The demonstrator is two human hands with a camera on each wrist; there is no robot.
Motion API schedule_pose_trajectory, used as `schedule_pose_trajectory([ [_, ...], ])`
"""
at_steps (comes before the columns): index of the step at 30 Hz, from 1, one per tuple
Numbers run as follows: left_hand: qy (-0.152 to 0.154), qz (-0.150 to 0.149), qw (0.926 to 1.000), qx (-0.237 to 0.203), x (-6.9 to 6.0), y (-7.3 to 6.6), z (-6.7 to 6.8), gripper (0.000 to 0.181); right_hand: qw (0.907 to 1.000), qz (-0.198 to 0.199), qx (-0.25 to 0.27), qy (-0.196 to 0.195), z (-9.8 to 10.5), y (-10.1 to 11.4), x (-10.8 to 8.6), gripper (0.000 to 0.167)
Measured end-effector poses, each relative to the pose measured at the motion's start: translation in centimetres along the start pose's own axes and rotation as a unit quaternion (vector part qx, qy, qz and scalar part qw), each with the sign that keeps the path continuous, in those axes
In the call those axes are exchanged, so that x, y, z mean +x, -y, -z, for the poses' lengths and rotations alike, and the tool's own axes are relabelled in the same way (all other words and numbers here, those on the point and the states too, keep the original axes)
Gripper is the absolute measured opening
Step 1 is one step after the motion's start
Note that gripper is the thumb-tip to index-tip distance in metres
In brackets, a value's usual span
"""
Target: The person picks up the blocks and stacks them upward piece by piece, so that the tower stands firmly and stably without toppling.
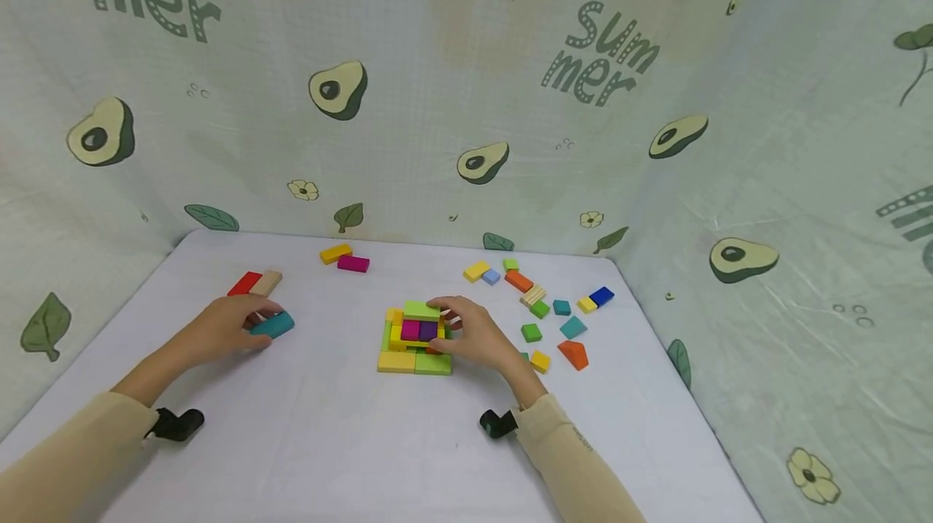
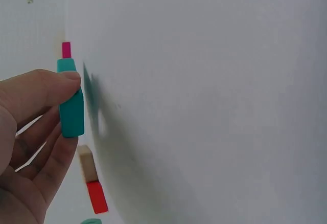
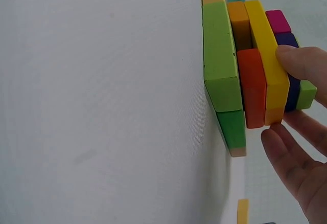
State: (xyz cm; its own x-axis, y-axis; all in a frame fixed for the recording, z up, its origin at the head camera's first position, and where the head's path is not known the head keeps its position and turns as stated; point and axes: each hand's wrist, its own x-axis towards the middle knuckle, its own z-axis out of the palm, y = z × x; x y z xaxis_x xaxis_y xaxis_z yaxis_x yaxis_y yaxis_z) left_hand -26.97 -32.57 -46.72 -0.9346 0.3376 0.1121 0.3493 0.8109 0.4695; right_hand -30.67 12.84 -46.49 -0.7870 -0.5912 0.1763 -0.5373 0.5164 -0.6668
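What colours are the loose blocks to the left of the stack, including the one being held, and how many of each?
Teal block, in the left hand: 1
Red block: 1
Beige block: 1
Yellow block: 1
Magenta block: 1
Total: 5

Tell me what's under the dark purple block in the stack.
Below the dark purple block runs a long yellow block, with a red-orange block lower down. The inside of the stack is covered, so unseen.

Curtained-off workspace, kind of building unclear: avocado-print cloth (image 1: 408, 37) with "summer" lettering (image 1: 197, 19) hangs behind and beside white counter (image 1: 328, 442) scattered with coloured blocks (image 1: 397, 362).
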Motion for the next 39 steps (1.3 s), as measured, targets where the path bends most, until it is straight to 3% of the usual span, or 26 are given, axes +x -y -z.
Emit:
schedule_pose_trajectory([
  [6, -0.003, -0.046, 0.9989, 0.000, 1.6, -3.9, -0.1, 0.052, 1.0000, -0.007, 0.005, -0.001, -0.1, 0.0, -0.1, 0.061],
  [11, 0.018, -0.086, 0.9961, 0.012, 3.5, -8.0, -0.5, 0.051, 0.9999, -0.006, 0.010, -0.001, -0.1, 0.0, -0.2, 0.062],
  [20, 0.041, -0.174, 0.9838, 0.011, 6.9, -14.4, -2.9, 0.046, 0.9999, 0.004, 0.012, -0.005, 0.0, -0.1, -0.3, 0.060],
  [25, 0.035, -0.201, 0.9789, 0.006, 7.9, -15.9, -4.3, 0.043, 0.9999, 0.010, 0.012, -0.004, 0.0, -0.1, -0.2, 0.060],
  [32, 0.026, -0.188, 0.9819, 0.002, 8.4, -16.3, -5.8, 0.039, 0.9998, 0.013, 0.015, -0.005, 0.1, 0.1, -0.1, 0.061],
  [39, -0.013, -0.185, 0.9827, 0.005, 8.5, -16.2, -6.8, 0.039, 0.9998, 0.010, 0.017, -0.002, 0.1, 0.1, -0.1, 0.061],
])
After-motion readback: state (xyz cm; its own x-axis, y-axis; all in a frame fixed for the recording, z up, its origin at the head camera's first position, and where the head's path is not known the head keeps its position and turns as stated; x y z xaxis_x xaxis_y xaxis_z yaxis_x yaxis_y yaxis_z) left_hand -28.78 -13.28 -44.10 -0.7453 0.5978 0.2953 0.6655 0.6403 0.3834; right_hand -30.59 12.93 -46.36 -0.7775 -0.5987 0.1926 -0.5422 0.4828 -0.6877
